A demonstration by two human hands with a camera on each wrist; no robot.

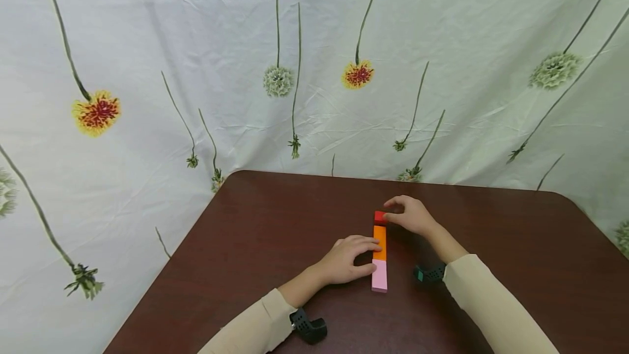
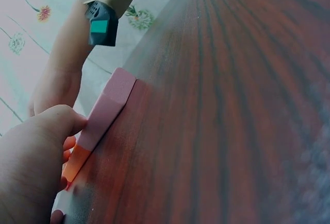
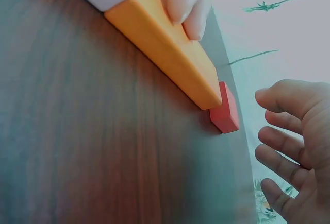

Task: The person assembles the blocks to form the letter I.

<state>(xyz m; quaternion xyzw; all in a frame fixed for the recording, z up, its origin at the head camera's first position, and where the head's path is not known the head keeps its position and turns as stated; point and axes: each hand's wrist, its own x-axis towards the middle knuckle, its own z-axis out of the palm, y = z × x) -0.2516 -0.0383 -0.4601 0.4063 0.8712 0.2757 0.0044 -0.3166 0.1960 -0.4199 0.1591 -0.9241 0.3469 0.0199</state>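
Observation:
A pink block [image 1: 379, 276], an orange block [image 1: 380, 242] and a small red block [image 1: 380, 217] lie in a line on the dark brown table, pink nearest me. My left hand [image 1: 348, 260] touches the row from the left. Its fingertips rest on top of the orange block, and its thumb is at the pink block [image 2: 109, 105]. Beside the red block [image 3: 225, 109] is my right hand [image 1: 411, 216], fingers spread and loosely bent. The right wrist view shows a gap between this hand and the red block, with nothing held.
The brown table [image 1: 275, 206] has rounded far corners. Behind it hangs a white cloth [image 1: 236, 31] printed with flowers and stems. A dark strap device [image 1: 308, 326] is on the left wrist, and another strap device [image 1: 429, 273] is on the right.

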